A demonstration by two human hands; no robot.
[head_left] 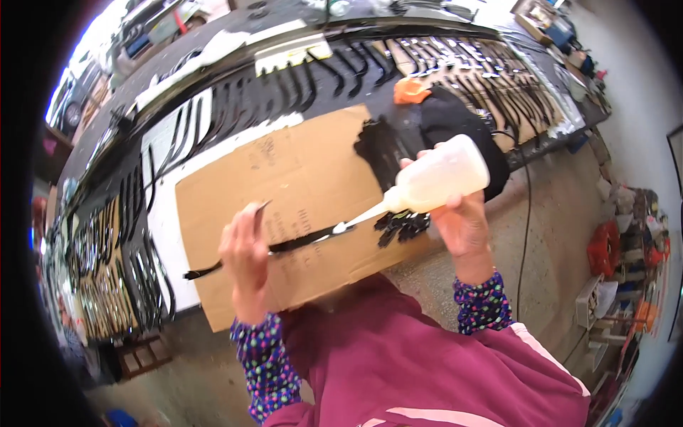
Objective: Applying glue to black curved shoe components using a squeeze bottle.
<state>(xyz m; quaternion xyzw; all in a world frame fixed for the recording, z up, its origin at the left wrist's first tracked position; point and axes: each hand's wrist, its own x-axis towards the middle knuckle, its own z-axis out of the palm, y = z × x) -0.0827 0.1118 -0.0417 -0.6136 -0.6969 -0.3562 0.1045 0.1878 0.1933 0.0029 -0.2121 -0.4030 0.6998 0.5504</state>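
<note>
Your right hand (462, 224) grasps the squeeze bottle (441, 176), nozzle on the black strip (284, 248) your left hand (244, 256) pins; next, trail glue steadily along it.

Garment: magenta top with pale pink stripe. Cuffs dark blue, multicoloured dots, at left hand (245, 260) and right hand (462, 228).

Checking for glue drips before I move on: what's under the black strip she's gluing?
The black strip lies on a brown cardboard sheet, pinned by the left hand. The right hand holds the squeeze bottle at its end. What lies under the cardboard is hidden.
</note>
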